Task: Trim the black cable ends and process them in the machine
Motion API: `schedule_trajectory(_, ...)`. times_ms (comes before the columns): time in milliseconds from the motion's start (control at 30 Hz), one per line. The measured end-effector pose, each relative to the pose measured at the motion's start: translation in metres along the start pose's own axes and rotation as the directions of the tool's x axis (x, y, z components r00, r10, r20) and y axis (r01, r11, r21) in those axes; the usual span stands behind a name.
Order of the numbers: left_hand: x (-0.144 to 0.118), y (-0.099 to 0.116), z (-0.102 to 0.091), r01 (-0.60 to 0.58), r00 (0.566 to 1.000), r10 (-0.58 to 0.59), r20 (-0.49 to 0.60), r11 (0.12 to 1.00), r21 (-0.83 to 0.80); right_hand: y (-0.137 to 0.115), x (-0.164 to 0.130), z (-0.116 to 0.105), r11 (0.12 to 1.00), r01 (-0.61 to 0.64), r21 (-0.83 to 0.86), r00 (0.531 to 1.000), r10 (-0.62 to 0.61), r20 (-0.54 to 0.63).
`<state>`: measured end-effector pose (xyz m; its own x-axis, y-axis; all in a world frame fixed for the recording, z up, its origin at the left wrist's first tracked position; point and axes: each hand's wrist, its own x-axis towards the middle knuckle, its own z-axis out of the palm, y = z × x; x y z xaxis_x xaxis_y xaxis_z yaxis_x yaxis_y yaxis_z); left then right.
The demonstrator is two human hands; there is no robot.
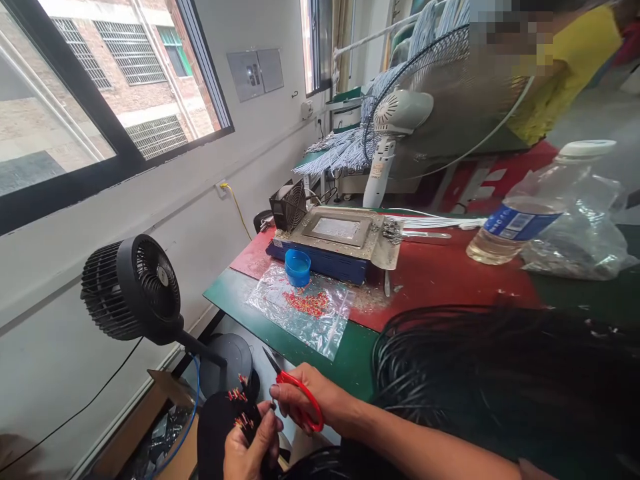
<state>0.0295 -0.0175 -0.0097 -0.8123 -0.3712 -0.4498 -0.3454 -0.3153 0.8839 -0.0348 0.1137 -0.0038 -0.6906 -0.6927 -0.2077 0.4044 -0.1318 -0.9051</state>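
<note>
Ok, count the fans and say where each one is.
3: a black standing fan at left, beside the wall; a small boxy fan by the blue-sided device; a large white-bodied fan beyond the workbench. Others may be hidden.

1. The left hand (250, 450) was bare, with a short, rounded thumbnail; the lower edge of the view cut it off near the wrist.
2. The right hand (324, 393) was bare as well.
3. The right forearm (415, 433) was uncovered above the wrist — a smooth shape that broadened toward the elbow.
4. A scrap of dull, dark brownish sleeve (533, 471) showed at the bottom right — too little to tell its cut or cloth.
</note>
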Motion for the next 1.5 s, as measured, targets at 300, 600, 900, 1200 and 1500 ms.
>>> schedule_trajectory(300,-0.002,-0.001,-0.002,-0.013,1.000,0.011,0.024,0.998,0.062,-0.007,-0.003,-0.002,0.993,-0.089,0.082,0.987,0.077,0.142)
schedule_trajectory(600,-0.004,-0.003,0.001,0.007,0.993,0.001,0.122,0.998,-0.064,-0.006,-0.004,-0.003,0.964,-0.202,0.176,0.962,0.162,0.218)
schedule_trajectory(900,0.002,-0.005,-0.001,0.110,0.968,-0.087,0.236,0.990,-0.087,-0.009,-0.005,-0.002,0.983,-0.143,0.115,0.969,0.116,0.217)
schedule_trajectory(1200,-0.001,0.000,-0.002,0.135,0.959,-0.118,0.257,0.990,-0.050,-0.019,-0.010,0.002,0.952,-0.278,0.129,0.944,0.245,0.223)
schedule_trajectory(1500,0.005,-0.004,-0.004,0.098,0.962,-0.093,0.256,0.995,-0.010,0.003,0.000,-0.004,0.975,-0.196,0.104,0.969,0.176,0.174)
